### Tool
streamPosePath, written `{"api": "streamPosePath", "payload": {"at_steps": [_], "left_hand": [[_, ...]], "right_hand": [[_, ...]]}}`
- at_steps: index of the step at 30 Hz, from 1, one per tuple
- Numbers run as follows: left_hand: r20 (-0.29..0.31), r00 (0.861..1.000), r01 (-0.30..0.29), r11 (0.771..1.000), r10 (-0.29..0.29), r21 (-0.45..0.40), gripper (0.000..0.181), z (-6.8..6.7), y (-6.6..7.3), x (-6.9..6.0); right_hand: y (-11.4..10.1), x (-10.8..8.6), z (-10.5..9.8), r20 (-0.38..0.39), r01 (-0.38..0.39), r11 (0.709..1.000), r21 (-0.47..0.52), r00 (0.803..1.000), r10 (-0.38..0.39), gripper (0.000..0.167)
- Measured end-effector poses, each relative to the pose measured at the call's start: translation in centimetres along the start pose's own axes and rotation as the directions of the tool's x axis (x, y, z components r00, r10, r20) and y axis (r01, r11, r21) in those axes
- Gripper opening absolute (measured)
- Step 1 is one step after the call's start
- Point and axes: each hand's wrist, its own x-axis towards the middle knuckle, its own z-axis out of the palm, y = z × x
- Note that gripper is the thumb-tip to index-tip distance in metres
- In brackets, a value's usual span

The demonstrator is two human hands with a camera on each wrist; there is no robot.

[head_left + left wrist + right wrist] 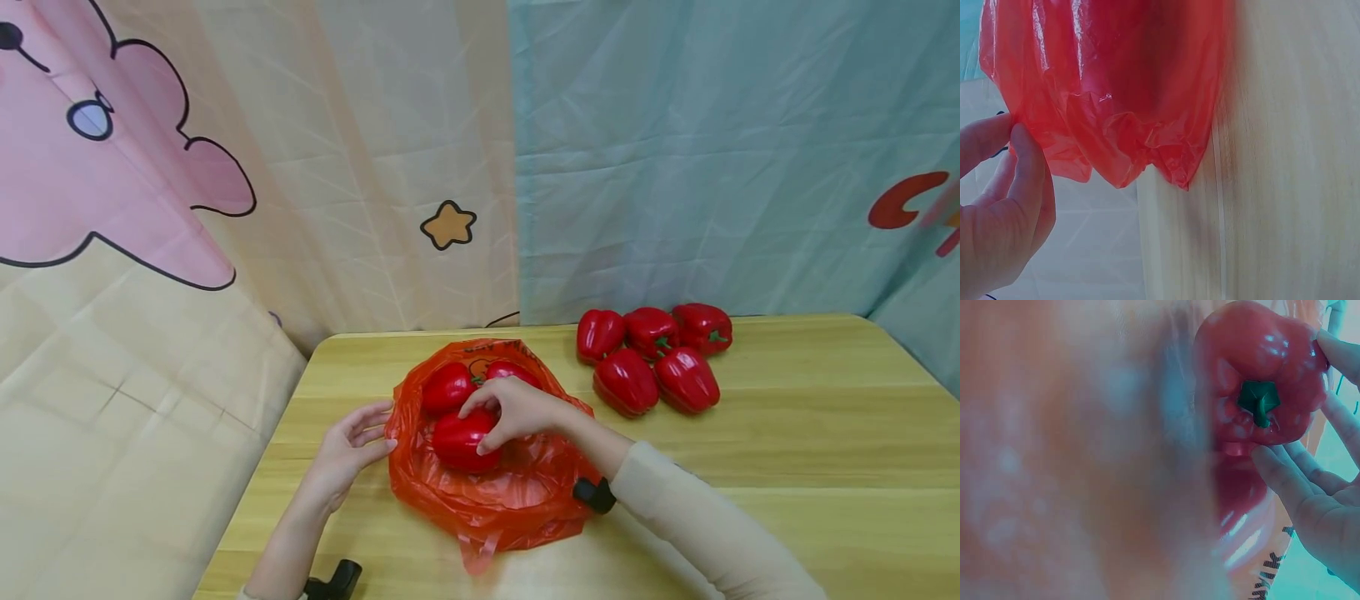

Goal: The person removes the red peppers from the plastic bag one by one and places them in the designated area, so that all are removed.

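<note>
An orange-red plastic bag (pixel 517 517) lies spread open on the table, with three red bell peppers in it. My left hand (pixel 343 450) is at the bag's left side, thumb and a finger pinching its rim; the left wrist view shows that pinch on the bag (pixel 1141 75). Reaching over the bag from the right, my right hand (pixel 525 408) holds the nearest red bell pepper (pixel 459 442) between thumb and fingers. In the right wrist view that bell pepper (pixel 1241 347) shows its green stem. Two others, a left pepper (pixel 446 387) and a right pepper (pixel 517 372), sit behind it.
Several more red bell peppers (pixel 627 382) lie grouped at the back of the wooden table (pixel 810 433), right of the bag. A printed curtain (pixel 630 167) hangs along the table's back edge. Black wrist mounts (pixel 595 495) stick out near both wrists.
</note>
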Motion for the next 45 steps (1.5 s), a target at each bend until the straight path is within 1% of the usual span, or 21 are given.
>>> {"api": "streamPosePath", "payload": {"at_steps": [6,10,16,18,23,28,32,35,37,39,43,45], "left_hand": [[0.0,1.0,-0.003,1.0,0.003,0.0,0.052,0.0,0.0,0.0],[0.006,1.0,-0.001,1.0,0.001,-0.003,0.052,-0.1,0.1,0.0],[0.013,1.0,-0.005,1.0,0.005,0.003,0.052,-0.1,0.2,0.2],[0.013,1.0,-0.003,1.0,0.003,0.004,0.052,-0.1,0.2,0.2],[0.014,1.0,0.0,1.0,0.0,0.004,0.053,0.0,0.3,0.3],[0.021,1.0,-0.008,1.0,0.008,0.0,0.053,0.0,0.5,0.4],[0.022,1.0,-0.011,1.0,0.011,-0.006,0.053,-0.1,0.4,0.5],[0.023,1.0,-0.015,1.0,0.015,-0.01,0.053,-0.1,0.3,0.4],[0.027,1.0,-0.015,1.0,0.016,-0.012,0.053,-0.1,0.2,0.4],[0.03,0.999,-0.009,1.0,0.01,-0.019,0.053,-0.1,0.2,0.3],[0.032,0.999,-0.007,1.0,0.007,-0.023,0.052,-0.2,0.1,0.1],[0.033,0.999,-0.007,1.0,0.008,-0.026,0.052,-0.2,0.0,0.1]], "right_hand": [[-0.1,-0.6,-0.4,-0.023,-0.004,1.0,0.021,1.0,0.004,0.038],[-0.2,-1.1,-0.9,-0.049,0.016,1.0,0.011,0.999,-0.015,0.039],[-0.5,-1.8,-1.5,-0.091,0.017,1.0,0.007,0.996,-0.016,0.04],[-0.7,-2.1,-1.8,-0.102,0.009,1.0,0.009,0.995,-0.008,0.04],[-1.2,-3.0,-2.8,-0.119,-0.015,0.999,0.049,0.993,0.02,0.042],[-1.5,-3.8,-3.9,-0.14,-0.009,0.998,0.063,0.99,0.017,0.043],[-1.6,-4.6,-4.7,-0.169,-0.018,0.998,0.053,0.985,0.026,0.042],[-1.7,-5.4,-5.3,-0.198,-0.052,0.996,0.077,0.978,0.066,0.043],[-1.6,-5.9,-5.7,-0.214,-0.062,0.994,0.095,0.974,0.081,0.042],[-1.6,-6.5,-6.1,-0.227,-0.058,0.992,0.116,0.97,0.083,0.042],[-1.5,-7.6,-7.0,-0.252,-0.028,0.994,0.108,0.966,0.055,0.038],[-1.5,-8.4,-7.5,-0.273,-0.033,0.994,0.1,0.96,0.059,0.037]]}}
